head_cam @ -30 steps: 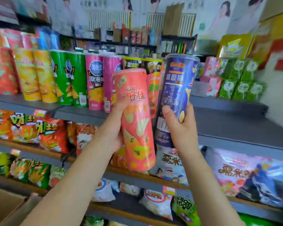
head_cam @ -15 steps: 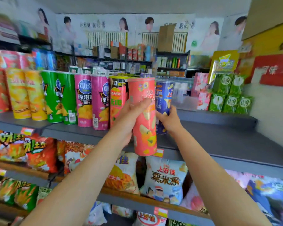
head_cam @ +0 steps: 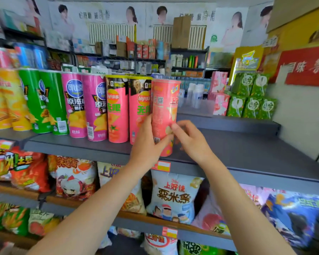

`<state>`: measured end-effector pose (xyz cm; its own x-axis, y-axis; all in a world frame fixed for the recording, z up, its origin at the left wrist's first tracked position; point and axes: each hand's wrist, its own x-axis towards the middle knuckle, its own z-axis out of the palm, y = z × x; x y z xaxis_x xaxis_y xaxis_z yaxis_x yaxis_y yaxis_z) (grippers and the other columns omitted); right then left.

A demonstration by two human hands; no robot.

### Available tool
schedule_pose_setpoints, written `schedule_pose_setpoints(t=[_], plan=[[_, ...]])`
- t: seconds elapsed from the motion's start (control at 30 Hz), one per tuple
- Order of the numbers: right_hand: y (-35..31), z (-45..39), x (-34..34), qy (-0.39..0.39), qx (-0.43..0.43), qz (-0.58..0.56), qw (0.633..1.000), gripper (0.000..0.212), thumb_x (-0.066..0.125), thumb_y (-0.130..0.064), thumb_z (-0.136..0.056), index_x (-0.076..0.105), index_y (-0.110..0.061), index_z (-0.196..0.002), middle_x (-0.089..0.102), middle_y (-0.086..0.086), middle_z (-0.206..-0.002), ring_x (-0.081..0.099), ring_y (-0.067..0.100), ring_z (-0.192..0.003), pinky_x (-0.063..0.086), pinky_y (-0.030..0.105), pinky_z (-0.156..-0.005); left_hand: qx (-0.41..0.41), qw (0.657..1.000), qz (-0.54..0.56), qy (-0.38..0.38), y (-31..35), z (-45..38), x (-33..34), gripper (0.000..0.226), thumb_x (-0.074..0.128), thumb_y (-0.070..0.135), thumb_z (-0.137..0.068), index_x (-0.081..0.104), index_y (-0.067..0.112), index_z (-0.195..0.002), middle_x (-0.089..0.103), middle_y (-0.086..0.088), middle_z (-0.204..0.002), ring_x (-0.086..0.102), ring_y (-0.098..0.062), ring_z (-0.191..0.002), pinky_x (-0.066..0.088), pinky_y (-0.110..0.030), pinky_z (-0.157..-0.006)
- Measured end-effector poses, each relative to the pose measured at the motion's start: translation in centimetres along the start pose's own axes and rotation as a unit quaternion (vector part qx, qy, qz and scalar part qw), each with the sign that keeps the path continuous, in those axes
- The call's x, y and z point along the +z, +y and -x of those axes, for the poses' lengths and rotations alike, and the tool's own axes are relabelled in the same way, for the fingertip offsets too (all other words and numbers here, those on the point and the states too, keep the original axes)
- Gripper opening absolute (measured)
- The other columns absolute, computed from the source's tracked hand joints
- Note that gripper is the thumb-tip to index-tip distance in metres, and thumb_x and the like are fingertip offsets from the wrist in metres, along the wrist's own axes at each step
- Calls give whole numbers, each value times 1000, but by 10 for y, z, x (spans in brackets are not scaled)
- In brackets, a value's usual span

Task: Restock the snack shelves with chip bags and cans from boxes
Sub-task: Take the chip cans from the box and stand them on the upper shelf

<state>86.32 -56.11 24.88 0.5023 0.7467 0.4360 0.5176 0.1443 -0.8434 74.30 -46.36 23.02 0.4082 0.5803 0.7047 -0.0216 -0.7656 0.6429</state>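
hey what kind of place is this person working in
Most likely a small grocery shop: a grey shelf lined with chip cans, snack bags below, price tags on the shelf edges, and more stocked racks behind.

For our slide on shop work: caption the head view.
Left hand grips a pink chip can standing on the grey shelf, right hand touching it.
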Motion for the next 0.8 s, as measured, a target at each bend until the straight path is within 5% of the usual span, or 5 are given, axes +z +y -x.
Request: schedule_pose_setpoints(t=[0.1,0.27,0.43,0.63,0.8], plan=[[12,2,5,-42,-17,81,996,34,74,-39,-87,57,-21,-110,67,-5,-86,65,6,-78,50,21,-71,-13,993,-115,-4,-18,19,-8,61,75,47,-81,49,22,-129,61,4,-116,62,-17,-99,52,-41,-79],[13,-2,17,57,-6,113,992,23,74,-23,-88,54,-14,-94,61,-5,-77,65,18,-73,51,33,-70,-27,995,-93,-3,-23,13,-16,32,82,22,-80,54,19,-96,56,5,-83,59,-14,-67,53,-40,-70],[-14,41,49,117,-123,7,985,33,60,-20,-95,46,-8,-68,46,3,-59,42,7,-59,37,26,-59,-44,993,5,105,-25,37,-44,5,65,10,-91,64,15,-90,60,4,-71,54,-7,-65,41,-14,-60],[1,84,173,-109,-108,-66,986,47,54,-18,-100,35,-9,-58,33,7,-55,34,5,-56,33,30,-56,-222,969,-69,86,-131,122,-134,15,58,18,-96,62,25,-84,61,3,-74,55,-8,-68,43,-28,-66],[64,108,318,-281,24,-1,959,49,55,-21,-101,33,-15,-57,36,2,-51,36,6,-49,34,34,-56,-525,841,-135,17,-249,254,-241,12,60,24,-97,67,16,-90,68,-8,-84,66,-30,-90,45,-33,-73]])
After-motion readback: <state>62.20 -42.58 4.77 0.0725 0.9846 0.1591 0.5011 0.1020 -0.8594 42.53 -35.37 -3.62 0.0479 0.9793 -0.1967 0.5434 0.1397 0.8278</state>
